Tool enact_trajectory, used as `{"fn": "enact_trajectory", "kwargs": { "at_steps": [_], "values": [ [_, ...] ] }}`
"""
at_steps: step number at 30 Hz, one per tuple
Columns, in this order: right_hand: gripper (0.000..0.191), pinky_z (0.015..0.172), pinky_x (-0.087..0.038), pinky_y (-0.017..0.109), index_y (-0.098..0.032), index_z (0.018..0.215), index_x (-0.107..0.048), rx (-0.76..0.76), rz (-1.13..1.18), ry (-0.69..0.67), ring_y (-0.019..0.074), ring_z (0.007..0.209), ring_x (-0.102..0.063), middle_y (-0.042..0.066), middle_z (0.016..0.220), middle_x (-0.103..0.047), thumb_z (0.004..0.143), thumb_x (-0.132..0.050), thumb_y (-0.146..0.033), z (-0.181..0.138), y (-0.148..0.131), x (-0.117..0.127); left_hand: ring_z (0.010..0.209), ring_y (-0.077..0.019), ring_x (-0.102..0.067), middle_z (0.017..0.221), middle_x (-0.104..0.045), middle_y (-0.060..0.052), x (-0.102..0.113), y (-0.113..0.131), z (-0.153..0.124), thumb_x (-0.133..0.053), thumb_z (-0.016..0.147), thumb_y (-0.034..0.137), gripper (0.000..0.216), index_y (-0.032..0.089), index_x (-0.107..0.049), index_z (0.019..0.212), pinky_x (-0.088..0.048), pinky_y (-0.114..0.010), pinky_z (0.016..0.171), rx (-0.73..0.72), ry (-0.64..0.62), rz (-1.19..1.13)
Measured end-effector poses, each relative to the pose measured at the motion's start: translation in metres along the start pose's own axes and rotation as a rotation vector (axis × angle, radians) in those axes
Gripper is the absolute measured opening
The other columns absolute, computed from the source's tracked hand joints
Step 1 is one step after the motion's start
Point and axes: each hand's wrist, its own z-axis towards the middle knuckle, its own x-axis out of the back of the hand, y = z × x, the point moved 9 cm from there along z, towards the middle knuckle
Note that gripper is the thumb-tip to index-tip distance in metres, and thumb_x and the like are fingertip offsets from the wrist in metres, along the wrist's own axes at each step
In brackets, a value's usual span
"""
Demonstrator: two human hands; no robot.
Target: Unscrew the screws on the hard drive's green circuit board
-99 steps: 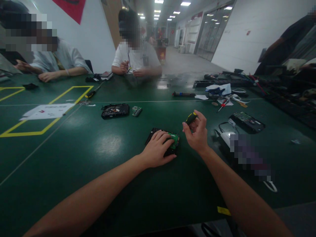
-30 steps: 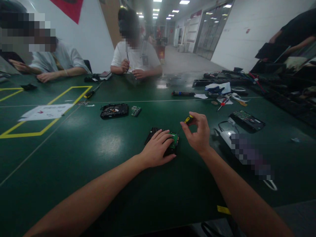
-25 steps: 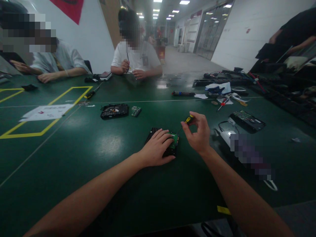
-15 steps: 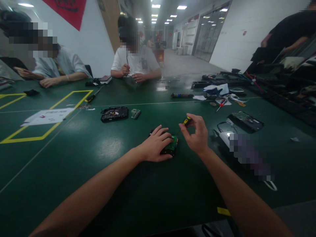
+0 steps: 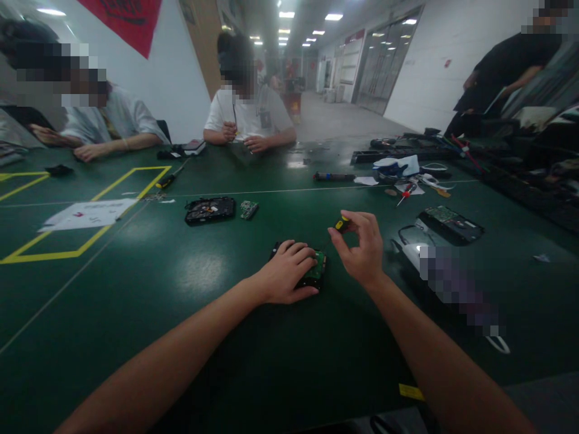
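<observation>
Green-boarded drive (image 5: 318,267) lies beneath left grip (image 5: 288,274), splayed flat; right grip (image 5: 363,246) — clamped on screwdriver (image 5: 342,223) — just beside.

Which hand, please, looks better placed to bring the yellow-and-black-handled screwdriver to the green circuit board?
Probably the right hand: it holds the yellow-and-black-handled screwdriver beside the green circuit board. The left hand lies over the black rectangular device bearing that board, seemingly steadying it.
</observation>
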Motion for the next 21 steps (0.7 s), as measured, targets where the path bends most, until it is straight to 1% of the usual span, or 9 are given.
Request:
{"fn": "enact_trajectory", "kwargs": {
  "at_steps": [3,6,10,12,15,19,21],
  "values": [
    [0.046,0.073,-0.065,0.041,-0.031,0.134,-0.059,-0.002,0.003,0.004,0.0221,0.092,-0.066,0.008,0.116,-0.061,0.091,-0.072,-0.02,-0.001,0.001,-0.001,0.143,-0.04,-0.043,0.147,-0.054,-0.016,-0.002,0.005,-0.006,-0.057,0.095,0.064,0.063,0.019,-0.055,0.139,-0.029,-0.063,0.12,0.041,-0.002,0.009],
    [0.05,0.074,-0.066,0.041,-0.031,0.138,-0.056,-0.03,0.026,0.01,0.022,0.091,-0.068,0.008,0.119,-0.063,0.091,-0.072,-0.021,-0.004,0.007,-0.003,0.147,-0.0407,-0.039,0.15,-0.052,-0.015,-0.004,0.008,-0.011,-0.054,0.097,0.063,0.066,0.018,-0.051,0.144,-0.028,-0.063,0.121,0.075,-0.016,0.023],
    [0.053,0.082,-0.066,0.043,-0.03,0.142,-0.054,-0.062,0.048,-0.028,0.0224,0.093,-0.071,0.009,0.124,-0.065,0.093,-0.068,-0.019,-0.007,0.013,-0.009,0.149,-0.0405,-0.036,0.153,-0.052,-0.014,-0.005,0.009,-0.014,-0.051,0.099,0.064,0.066,0.018,-0.049,0.145,-0.022,-0.063,0.125,0.088,-0.029,0.033],
    [0.053,0.084,-0.066,0.044,-0.03,0.143,-0.054,-0.06,0.054,-0.055,0.023,0.096,-0.071,0.009,0.127,-0.065,0.093,-0.067,-0.018,-0.007,0.012,-0.012,0.15,-0.0401,-0.036,0.154,-0.052,-0.013,-0.006,0.008,-0.014,-0.05,0.099,0.065,0.067,0.018,-0.049,0.146,-0.02,-0.063,0.126,0.086,-0.027,0.029],
    [0.054,0.081,-0.067,0.042,-0.032,0.141,-0.055,-0.05,0.069,-0.065,0.0245,0.103,-0.068,0.009,0.127,-0.061,0.091,-0.071,-0.02,-0.005,0.008,-0.012,0.15,-0.0386,-0.037,0.153,-0.053,-0.013,-0.007,0.007,-0.015,-0.05,0.099,0.065,0.068,0.017,-0.048,0.147,-0.021,-0.061,0.127,0.077,-0.007,0.01],
    [0.053,0.076,-0.067,0.042,-0.032,0.137,-0.056,-0.043,0.066,-0.04,0.0242,0.098,-0.067,0.008,0.121,-0.059,0.089,-0.074,-0.02,-0.006,0.007,-0.01,0.149,-0.0359,-0.04,0.151,-0.055,-0.013,-0.006,0.006,-0.015,-0.054,0.098,0.062,0.066,0.018,-0.049,0.146,-0.024,-0.059,0.126,0.065,0.035,-0.031],
    [0.055,0.078,-0.068,0.044,-0.032,0.141,-0.054,-0.067,0.077,-0.055,0.0245,0.098,-0.068,0.009,0.124,-0.06,0.091,-0.072,-0.02,-0.008,0.01,-0.012,0.148,-0.0355,-0.042,0.15,-0.056,-0.014,-0.004,0.006,-0.015,-0.056,0.097,0.061,0.064,0.019,-0.049,0.146,-0.025,-0.059,0.126,0.062,0.052,-0.047]
  ]
}}
